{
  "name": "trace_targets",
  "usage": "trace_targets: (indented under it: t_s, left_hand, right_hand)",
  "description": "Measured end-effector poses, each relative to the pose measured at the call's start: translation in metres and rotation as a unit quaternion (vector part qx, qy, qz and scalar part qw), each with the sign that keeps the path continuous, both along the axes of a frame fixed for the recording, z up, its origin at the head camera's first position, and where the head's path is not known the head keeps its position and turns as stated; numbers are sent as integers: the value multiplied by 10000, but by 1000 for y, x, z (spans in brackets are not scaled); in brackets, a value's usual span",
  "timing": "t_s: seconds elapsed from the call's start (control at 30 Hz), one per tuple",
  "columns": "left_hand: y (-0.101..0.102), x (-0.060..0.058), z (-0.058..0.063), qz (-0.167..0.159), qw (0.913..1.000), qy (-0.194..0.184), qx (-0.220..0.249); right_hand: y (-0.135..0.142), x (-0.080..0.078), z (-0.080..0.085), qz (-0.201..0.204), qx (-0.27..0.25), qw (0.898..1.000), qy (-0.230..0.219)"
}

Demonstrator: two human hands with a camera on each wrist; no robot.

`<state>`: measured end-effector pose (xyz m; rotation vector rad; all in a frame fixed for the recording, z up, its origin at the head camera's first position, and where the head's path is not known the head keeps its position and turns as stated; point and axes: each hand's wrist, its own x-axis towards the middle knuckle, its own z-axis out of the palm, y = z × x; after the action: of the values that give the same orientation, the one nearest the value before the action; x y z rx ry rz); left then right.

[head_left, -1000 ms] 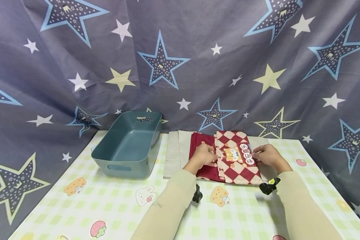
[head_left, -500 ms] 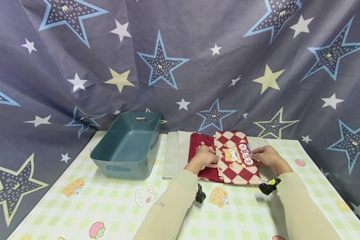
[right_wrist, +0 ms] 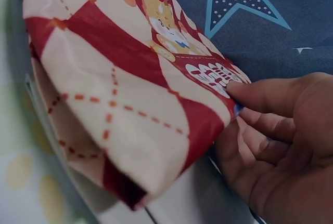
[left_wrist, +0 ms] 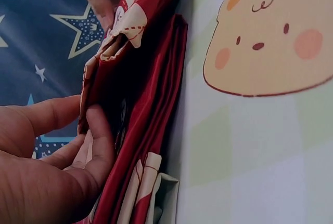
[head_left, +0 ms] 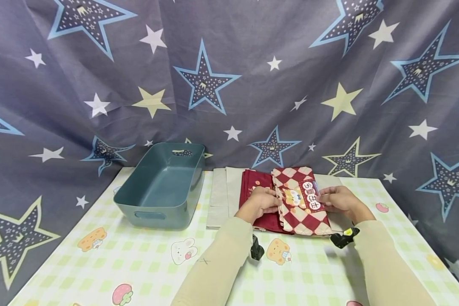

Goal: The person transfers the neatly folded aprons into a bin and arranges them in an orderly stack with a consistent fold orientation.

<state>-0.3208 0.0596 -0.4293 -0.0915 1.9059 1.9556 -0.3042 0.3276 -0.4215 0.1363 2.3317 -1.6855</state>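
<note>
A folded red-and-cream checked cloth (head_left: 295, 221) with a cartoon animal and a lettered patch lies toward the right of the table in the head view. My left hand (head_left: 261, 200) pinches its left edge; the left wrist view shows that edge raised above a dark red folded cloth (left_wrist: 156, 96). At the opposite edge, my right hand (head_left: 340, 199) grips the checked cloth, thumb on top beside the lettering and fingers underneath. In the right wrist view the cloth's near corner (right_wrist: 130, 177) stands off the pale fabric below. Part of the red cloth is hidden by my left hand.
Pale folded fabric (head_left: 219, 191) lies left of and beneath the red and checked cloths. An open blue-green plastic bin (head_left: 153, 214) stands at the back left. A checked tablecloth (head_left: 145, 263) covers the table, and a starry curtain (head_left: 229, 140) hangs behind it.
The checked cloth has shifted slightly left and tilted, its left edge lifting. Both hands stay at its sides, the right one moving a little inward.
</note>
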Motion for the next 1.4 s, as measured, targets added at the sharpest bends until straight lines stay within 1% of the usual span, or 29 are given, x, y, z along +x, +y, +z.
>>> trace_targets:
  t_s: [0.1, 0.23, 0.4, 0.53, 0.73, 0.87, 0.97, 1.13, 1.27, 1.4]
  left_hand:
    - [0, 0, 0, -17, 10000, 42, 86]
    - [0, 0, 0, -4, 9999, 149, 65]
    - [-1, 0, 1, 47, 9996, 289, -53]
    - [-3, -2, 4, 85, 9991, 397, -151]
    - [-7, -2, 10, 56, 9987, 486, -122]
    - [-13, -1, 17, -30, 9986, 499, -169]
    - [-19, -1, 23, -33, 9979, 593, -242]
    - [-26, -3, 29, 13, 9972, 742, -89]
    - [-31, -4, 33, 14, 9968, 796, -38]
    - [-39, -4, 40, 34, 9955, 945, 12]
  right_hand:
    - [-1, -1, -1, 10, -381, 9993, -21]
    - [-2, -1, 0, 12, -622, 9981, -23]
    - [-4, -1, 5, 40, -628, 9980, 84]
    - [-6, -1, 8, 74, -608, 9980, 182]
    - [-9, -2, 11, 73, -651, 9975, 268]
    - [-11, -2, 14, -3, -643, 9975, 309]
    - [-15, -1, 18, 3, -656, 9972, 371]
    - [-25, 1, 26, -36, -761, 9962, 414]
    - [-33, 2, 32, -112, -785, 9960, 417]
    - [-41, 3, 38, -176, -800, 9957, 426]
